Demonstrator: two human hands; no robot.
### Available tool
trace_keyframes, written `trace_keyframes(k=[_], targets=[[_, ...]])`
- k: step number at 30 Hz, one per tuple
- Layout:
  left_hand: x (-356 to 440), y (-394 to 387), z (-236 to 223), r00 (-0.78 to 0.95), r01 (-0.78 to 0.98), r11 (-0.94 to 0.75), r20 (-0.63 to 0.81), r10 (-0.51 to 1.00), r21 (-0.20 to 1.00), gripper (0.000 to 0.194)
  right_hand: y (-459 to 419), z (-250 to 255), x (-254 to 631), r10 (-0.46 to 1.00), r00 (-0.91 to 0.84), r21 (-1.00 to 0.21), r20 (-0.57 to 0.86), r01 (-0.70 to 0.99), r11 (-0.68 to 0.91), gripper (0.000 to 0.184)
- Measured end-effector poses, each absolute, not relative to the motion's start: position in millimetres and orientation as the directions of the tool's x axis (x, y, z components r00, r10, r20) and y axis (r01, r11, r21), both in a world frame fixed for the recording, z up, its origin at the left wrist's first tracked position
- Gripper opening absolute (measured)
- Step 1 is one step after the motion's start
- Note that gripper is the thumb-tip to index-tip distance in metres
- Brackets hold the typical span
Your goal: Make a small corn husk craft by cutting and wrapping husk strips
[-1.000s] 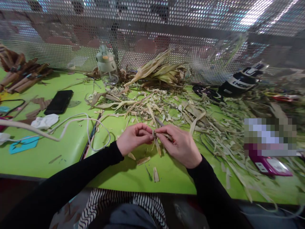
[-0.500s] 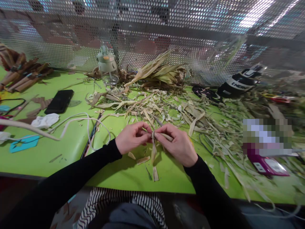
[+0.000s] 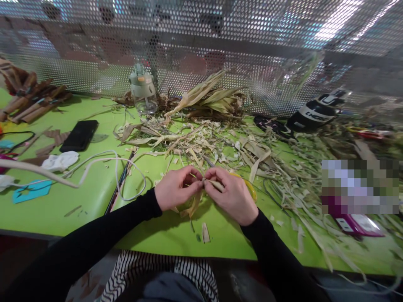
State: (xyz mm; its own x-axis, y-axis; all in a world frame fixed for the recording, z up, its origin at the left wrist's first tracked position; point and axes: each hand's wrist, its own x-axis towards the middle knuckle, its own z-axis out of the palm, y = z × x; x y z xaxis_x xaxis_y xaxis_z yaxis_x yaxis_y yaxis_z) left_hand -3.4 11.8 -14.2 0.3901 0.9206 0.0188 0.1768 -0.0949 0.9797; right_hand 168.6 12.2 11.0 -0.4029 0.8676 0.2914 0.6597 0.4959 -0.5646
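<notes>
My left hand (image 3: 178,187) and my right hand (image 3: 232,193) meet fingertip to fingertip over the front of the green table. Both pinch a pale strip of dried husk (image 3: 193,206), whose loose end hangs below the left fingers. A stiffer pale piece crosses the right palm, partly covered by the fingers. The exact spot where the fingertips press together is hidden. Behind the hands lies a heap of shredded husk scraps (image 3: 204,140). A yellow ring-shaped object (image 3: 252,189) shows from behind my right hand.
A bundle of dry husks (image 3: 201,94) and a clear bottle (image 3: 145,92) stand at the back. A black bottle (image 3: 317,111) leans at right, above a magenta device (image 3: 359,224). On the left are a phone (image 3: 79,135), a white cable (image 3: 116,159) and brown bundles (image 3: 34,98).
The hanging end of the husk strip has swung from below the right fingers to below the left ones. My right hand has shifted slightly left, and more of the yellow object shows.
</notes>
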Motion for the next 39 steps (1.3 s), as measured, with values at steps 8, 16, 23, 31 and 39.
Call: trace_keyframes(k=[8,16,23,31,39], targets=[[6.1,12.1,-20.6,0.331,-0.172,0.174,-0.109,0.937,0.97,0.016,8.9,8.6,164.0,0.897,-0.311,-0.615,0.315,0.653,0.442,0.004],[5.0,15.6,-18.7,0.244,-0.265,0.21,-0.145,0.959,0.941,0.017,10.4,7.0,164.6,0.836,-0.366,-0.546,0.41,0.635,0.546,0.008],[8.2,13.0,-15.5,0.252,-0.267,0.208,-0.141,0.958,0.941,0.02,11.8,3.1,163.5,0.815,-0.325,-0.486,0.48,0.675,0.556,0.01],[12.1,7.0,-13.7,0.254,-0.22,0.164,-0.106,0.961,0.962,0.011,9.0,-3.2,163.0,0.814,-0.304,-0.389,0.494,0.761,0.52,0.013],[9.9,7.5,-21.6,0.257,-0.217,0.114,-0.056,0.965,0.969,0.013,15.4,6.7,166.6,0.87,-0.346,-0.637,0.352,0.593,0.493,0.012]])
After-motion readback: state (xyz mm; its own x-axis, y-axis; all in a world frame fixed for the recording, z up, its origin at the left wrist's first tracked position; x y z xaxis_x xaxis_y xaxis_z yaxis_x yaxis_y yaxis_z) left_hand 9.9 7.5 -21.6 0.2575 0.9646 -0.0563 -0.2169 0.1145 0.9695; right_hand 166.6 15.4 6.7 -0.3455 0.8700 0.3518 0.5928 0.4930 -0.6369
